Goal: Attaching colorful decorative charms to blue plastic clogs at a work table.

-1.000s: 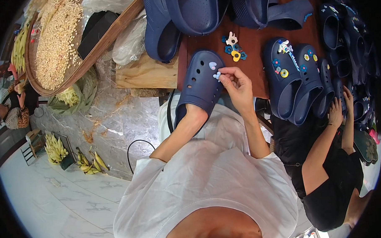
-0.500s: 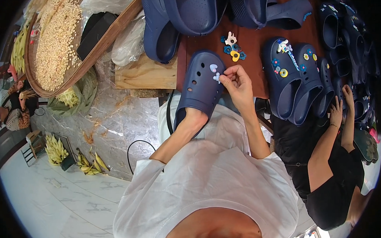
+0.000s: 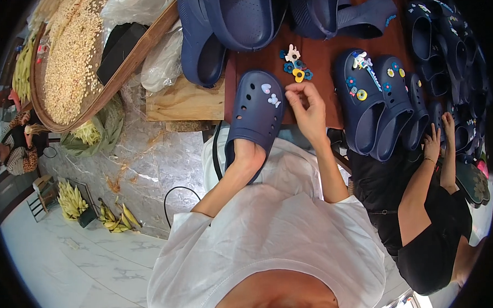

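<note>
My left hand [image 3: 247, 155] is inside a navy blue clog [image 3: 248, 118], holding it up; its fingers are hidden. On the clog's perforated upper sit a pale heart charm [image 3: 266, 88] and a pale blue, mouse-shaped charm [image 3: 274, 100]. Just right of these charms, my right hand [image 3: 310, 111] is apart from the shoe. Its thumb and index finger curve with a gap between them, and I see nothing held. Beyond its fingertips, loose charms lie on the brown surface: a white figure [image 3: 292, 53], a yellow flower [image 3: 298, 75] and blue flowers [image 3: 308, 74].
Navy clogs with charms [image 3: 361, 109] stand to the right, and plain clogs [image 3: 244, 23] lie at the far side. A co-worker's hands [image 3: 433, 142] reach among shoes at the right. Far left is a tray [image 3: 125, 63] of pale kernels, beside a wooden board [image 3: 185, 102].
My right fingers have come off the mouse-shaped charm and moved slightly right and up, toward the loose charms. The clog on my left hand has turned slightly.
</note>
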`<state>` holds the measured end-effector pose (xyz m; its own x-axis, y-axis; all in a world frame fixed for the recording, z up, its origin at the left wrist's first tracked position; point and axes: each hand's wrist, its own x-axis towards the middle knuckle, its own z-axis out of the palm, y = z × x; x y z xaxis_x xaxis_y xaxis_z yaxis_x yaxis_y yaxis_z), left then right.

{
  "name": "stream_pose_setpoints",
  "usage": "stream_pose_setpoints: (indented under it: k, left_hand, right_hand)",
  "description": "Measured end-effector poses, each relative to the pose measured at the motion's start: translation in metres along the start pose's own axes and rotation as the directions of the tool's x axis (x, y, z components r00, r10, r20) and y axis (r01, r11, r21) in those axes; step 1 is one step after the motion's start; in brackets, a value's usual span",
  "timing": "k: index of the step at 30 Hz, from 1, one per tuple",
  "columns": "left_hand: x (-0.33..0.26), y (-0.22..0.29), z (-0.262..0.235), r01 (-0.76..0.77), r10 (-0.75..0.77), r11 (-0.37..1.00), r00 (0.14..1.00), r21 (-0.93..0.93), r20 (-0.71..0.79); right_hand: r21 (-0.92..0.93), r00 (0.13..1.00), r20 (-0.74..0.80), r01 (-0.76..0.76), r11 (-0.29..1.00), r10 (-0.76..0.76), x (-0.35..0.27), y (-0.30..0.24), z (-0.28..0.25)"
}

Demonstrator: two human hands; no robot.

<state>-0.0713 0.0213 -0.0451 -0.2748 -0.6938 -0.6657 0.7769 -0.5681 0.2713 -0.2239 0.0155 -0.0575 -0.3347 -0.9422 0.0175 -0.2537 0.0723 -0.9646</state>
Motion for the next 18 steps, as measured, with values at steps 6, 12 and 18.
stream_pose_setpoints:
  k: [6, 12, 18]
  left_hand:
    - [0.001, 0.0, 0.003, 0.032, -0.033, 0.999, 0.998, -0.004, -0.056]
    - [-0.001, 0.003, 0.01, 0.069, -0.069, 0.998, 0.995, -0.005, -0.074]
    - [0.003, 0.005, 0.005, 0.081, -0.081, 0.996, 0.997, -0.038, -0.004]
  right_hand:
    - [-0.361, 0.988, -0.017, 0.138, 0.922, -0.155, 0.042, 0.0, -0.007]
    - [-0.629, 0.984, 0.05, 0.162, 0.76, -0.169, 0.052, 0.003, -0.005]
    - [-0.638, 0.965, 0.069, 0.239, 0.732, -0.254, 0.054, -0.003, -0.008]
